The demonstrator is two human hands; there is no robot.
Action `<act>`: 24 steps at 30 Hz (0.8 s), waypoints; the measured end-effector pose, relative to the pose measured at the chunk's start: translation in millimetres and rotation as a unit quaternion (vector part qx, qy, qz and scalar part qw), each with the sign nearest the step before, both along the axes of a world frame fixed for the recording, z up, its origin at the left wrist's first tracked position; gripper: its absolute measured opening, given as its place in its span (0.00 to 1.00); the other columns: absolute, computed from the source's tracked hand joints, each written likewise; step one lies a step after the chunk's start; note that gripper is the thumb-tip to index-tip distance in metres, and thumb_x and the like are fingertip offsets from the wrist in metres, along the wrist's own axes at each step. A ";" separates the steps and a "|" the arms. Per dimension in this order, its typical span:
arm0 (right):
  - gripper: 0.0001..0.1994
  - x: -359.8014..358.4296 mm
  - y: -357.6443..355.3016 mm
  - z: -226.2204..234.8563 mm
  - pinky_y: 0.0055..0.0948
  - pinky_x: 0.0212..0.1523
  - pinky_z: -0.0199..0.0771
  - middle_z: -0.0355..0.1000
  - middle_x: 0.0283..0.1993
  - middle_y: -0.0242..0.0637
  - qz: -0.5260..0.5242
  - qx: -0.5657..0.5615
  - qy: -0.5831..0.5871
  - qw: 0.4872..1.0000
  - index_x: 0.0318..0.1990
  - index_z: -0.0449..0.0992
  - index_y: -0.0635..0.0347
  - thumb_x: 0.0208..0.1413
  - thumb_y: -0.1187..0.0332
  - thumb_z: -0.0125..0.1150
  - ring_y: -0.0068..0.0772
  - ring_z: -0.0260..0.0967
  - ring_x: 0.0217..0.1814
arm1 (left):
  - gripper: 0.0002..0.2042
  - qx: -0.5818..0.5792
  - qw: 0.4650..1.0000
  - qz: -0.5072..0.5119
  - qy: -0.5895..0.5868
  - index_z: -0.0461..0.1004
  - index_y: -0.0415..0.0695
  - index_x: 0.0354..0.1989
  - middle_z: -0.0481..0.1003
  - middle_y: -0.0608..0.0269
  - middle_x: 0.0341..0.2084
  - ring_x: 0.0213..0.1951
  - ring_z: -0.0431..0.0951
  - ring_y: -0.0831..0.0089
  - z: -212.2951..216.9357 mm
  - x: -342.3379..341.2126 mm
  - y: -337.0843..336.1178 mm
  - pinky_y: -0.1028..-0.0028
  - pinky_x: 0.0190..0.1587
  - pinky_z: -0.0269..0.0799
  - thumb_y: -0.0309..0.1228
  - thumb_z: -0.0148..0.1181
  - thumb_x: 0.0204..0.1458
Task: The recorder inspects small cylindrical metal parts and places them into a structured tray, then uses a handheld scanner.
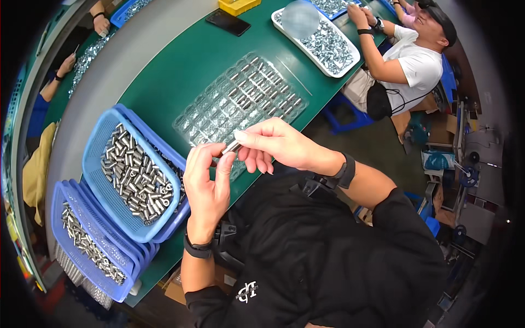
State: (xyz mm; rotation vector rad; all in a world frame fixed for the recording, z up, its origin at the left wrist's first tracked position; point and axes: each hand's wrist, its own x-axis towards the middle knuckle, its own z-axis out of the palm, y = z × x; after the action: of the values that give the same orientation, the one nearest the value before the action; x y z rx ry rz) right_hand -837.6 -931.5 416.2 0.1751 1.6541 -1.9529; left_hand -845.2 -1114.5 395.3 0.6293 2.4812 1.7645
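Observation:
Above the near edge of the green table, a small shiny metal cylinder [231, 147] is pinched between my two hands. My left hand [206, 177] grips its lower left end with thumb and forefinger. At the upper right end, the thumb and fingers of my right hand [276, 143] close on it. Just beyond lies a clear plastic blister tray [205, 112]. Metal cylinders fill several of its pockets on the right; its left pockets hold none that I can see. My hands hide the tray's near corner.
A blue basket [93, 156] of loose metal cylinders stands left, beside stacked baskets [65, 240] holding more. A white tray [279, 27] of small metal parts, a black phone [228, 23] and a yellow bin [239, 5] lie farther off. A co-worker [413, 65] sits at right.

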 end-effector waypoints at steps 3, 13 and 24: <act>0.21 -3.7 -9.4 1.3 0.15 0.17 0.64 0.70 0.19 0.33 0.003 -0.010 -0.040 0.999 0.28 0.75 0.64 0.61 0.55 0.47 0.17 0.65 0.16 | 0.05 -0.014 1.000 0.009 0.021 0.72 0.37 0.32 0.73 0.58 0.27 0.29 0.71 0.64 1.8 0.3 -9.3 0.74 0.32 0.65 0.24 0.60 0.47; 0.12 -27.3 17.6 7.5 0.13 0.20 0.64 0.71 0.22 0.29 0.061 -0.036 0.015 0.997 0.29 0.75 0.62 0.58 0.62 0.54 0.13 0.65 0.20 | 0.05 -0.044 0.999 0.009 -0.015 0.73 0.36 0.33 0.73 0.56 0.29 0.31 0.71 0.65 29.7 -7.8 6.3 0.71 0.33 0.66 0.25 0.56 0.51; 0.10 -47.2 62.0 0.5 0.14 0.27 0.68 0.73 0.26 0.29 0.039 -0.083 0.138 0.986 0.37 0.76 0.64 0.46 0.75 0.66 0.13 0.68 0.27 | 0.06 0.014 0.987 0.024 -0.156 0.69 0.35 0.30 0.70 0.58 0.23 0.25 0.69 0.69 31.4 -14.2 52.9 0.74 0.30 0.64 0.27 0.51 0.54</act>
State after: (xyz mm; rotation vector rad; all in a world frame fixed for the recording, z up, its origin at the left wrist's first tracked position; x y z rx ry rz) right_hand -884.8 -869.5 416.7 -0.2316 1.6263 -2.1163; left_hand -859.4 -1061.6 426.7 0.2677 2.2806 1.7588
